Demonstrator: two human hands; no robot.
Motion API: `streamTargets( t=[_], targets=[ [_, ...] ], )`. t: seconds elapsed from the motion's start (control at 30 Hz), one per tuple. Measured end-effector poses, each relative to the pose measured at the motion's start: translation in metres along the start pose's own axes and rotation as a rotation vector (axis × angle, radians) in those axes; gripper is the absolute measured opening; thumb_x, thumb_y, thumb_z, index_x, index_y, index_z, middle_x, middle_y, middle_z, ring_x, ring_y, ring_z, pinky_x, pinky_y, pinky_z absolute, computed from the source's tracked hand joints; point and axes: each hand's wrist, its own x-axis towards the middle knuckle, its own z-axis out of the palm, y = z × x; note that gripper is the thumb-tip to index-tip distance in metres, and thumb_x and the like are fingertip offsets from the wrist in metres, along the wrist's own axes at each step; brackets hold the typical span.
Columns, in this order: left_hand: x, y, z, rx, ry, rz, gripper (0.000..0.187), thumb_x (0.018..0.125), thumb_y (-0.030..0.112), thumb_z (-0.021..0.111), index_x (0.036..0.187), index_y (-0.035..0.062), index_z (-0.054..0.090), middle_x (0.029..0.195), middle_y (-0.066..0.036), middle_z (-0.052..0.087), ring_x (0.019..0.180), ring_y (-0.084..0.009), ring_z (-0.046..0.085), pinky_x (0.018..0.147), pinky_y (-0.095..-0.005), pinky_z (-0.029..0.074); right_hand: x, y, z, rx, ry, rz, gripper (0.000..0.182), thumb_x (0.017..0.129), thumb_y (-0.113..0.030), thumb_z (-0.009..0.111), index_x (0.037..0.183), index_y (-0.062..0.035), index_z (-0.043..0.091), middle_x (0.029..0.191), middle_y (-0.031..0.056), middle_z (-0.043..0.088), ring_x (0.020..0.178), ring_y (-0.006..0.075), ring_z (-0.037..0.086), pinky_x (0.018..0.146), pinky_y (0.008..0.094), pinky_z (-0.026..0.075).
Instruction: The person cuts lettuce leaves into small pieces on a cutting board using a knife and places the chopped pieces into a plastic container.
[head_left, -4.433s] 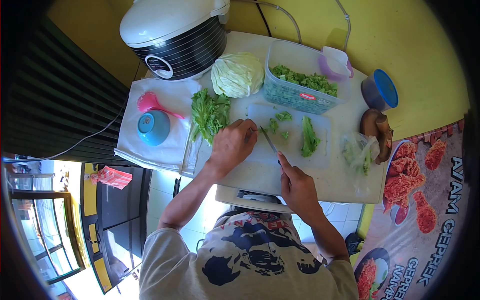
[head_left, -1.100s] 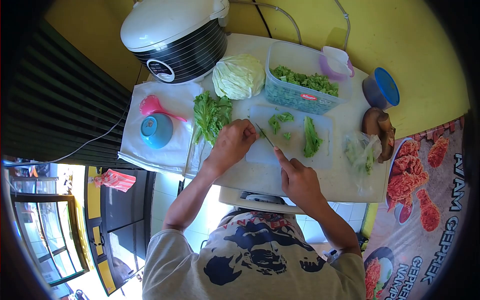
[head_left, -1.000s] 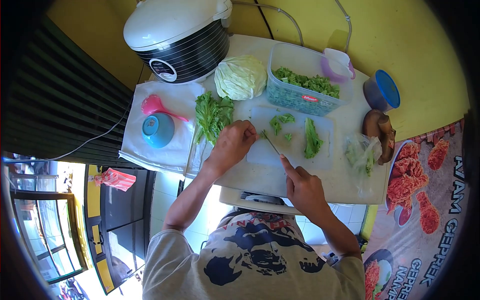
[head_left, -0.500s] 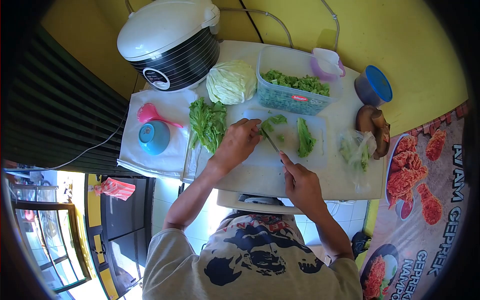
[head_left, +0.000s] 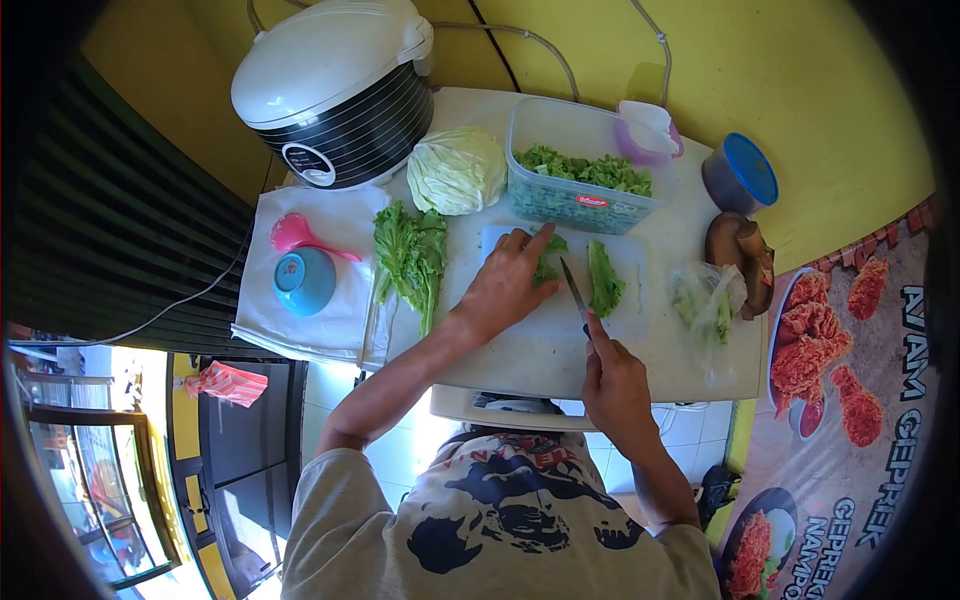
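Gripping a knife (head_left: 572, 287) by its handle, the right hand (head_left: 615, 378) is closing its fingers fully around it, with the blade pointing away from the person over the white cutting board (head_left: 640, 320). Just to the right of the blade, a long lettuce leaf (head_left: 603, 281) is lying on the board, close to it; whether the edge is touching the leaf cannot be told. To the left of the blade, the left hand (head_left: 508, 285) is pressing flat with fingers spread over a few cut lettuce pieces (head_left: 548, 268), clamping nothing. Beyond the knife tip, the clear container of chopped greens (head_left: 580, 180) is standing against the board's far edge, leaving little room ahead. Left of the pressing hand, a bunch of whole lettuce (head_left: 408, 256) is lying on the table, with a cabbage (head_left: 456, 170) beyond it. Right of the knife hand, bare board is stretching to its right edge, then a plastic bag (head_left: 708, 300) is sitting near the table's side. The near table edge (head_left: 520, 385) is running just under the knife hand's wrist
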Motion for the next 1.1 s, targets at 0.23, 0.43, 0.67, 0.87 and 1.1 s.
streamTargets(
  t=[0.23,0.43,0.67,0.87,1.1],
  targets=[
    [-0.004,-0.017,-0.004,0.002,-0.025,0.085,0.03,0.083,0.01,0.083,0.109,0.0024,0.07,0.11,-0.018,0.065,0.096,-0.0383,0.069,0.087,-0.0445,0.058,0.01,0.004,-0.006,-0.006,0.019,0.023,0.06,0.093,0.004,0.059,0.152,-0.0006,0.048,0.088,0.0208,0.069,0.071,0.038,0.07,0.067,0.0467,0.057],
    [-0.012,-0.014,-0.019,-0.066,-0.057,-0.015,0.04,0.081,0.004,0.082,0.117,0.0011,0.064,0.115,-0.022,0.062,0.102,-0.0428,0.066,0.091,-0.047,0.056,0.019,0.007,0.002,0.003,-0.013,0.013,0.059,0.093,0.003,0.059,0.151,-0.0025,0.049,0.089,0.0212,0.069,0.072,0.039,0.07,0.068,0.0483,0.058],
    [-0.016,-0.018,-0.026,0.012,-0.049,-0.051,0.065,0.082,0.008,0.082,0.143,0.0073,0.057,0.127,-0.02,0.06,0.103,-0.038,0.069,0.091,-0.046,0.057,0.019,0.002,-0.001,0.041,-0.007,0.005,0.057,0.095,0.003,0.058,0.151,-0.0038,0.05,0.09,0.0216,0.07,0.074,0.0394,0.071,0.07,0.0466,0.059],
    [-0.011,-0.019,-0.029,-0.018,-0.038,0.007,0.041,0.086,0.003,0.075,0.127,0.0046,0.068,0.119,-0.02,0.066,0.101,-0.0403,0.068,0.094,-0.0464,0.055,0.015,0.001,-0.006,0.027,-0.068,0.057,0.056,0.096,0.002,0.057,0.151,-0.0032,0.05,0.091,0.0213,0.07,0.076,0.0385,0.071,0.072,0.0463,0.059],
    [-0.001,-0.02,-0.035,-0.063,0.008,0.063,0.016,0.086,-0.001,0.073,0.102,0.0007,0.075,0.1,-0.015,0.073,0.088,-0.0327,0.072,0.079,-0.0409,0.058,0.01,0.007,-0.004,0.06,-0.039,0.041,0.056,0.096,0.002,0.056,0.151,-0.0026,0.049,0.091,0.0223,0.07,0.077,0.0396,0.071,0.072,0.0475,0.059]
  ],
)
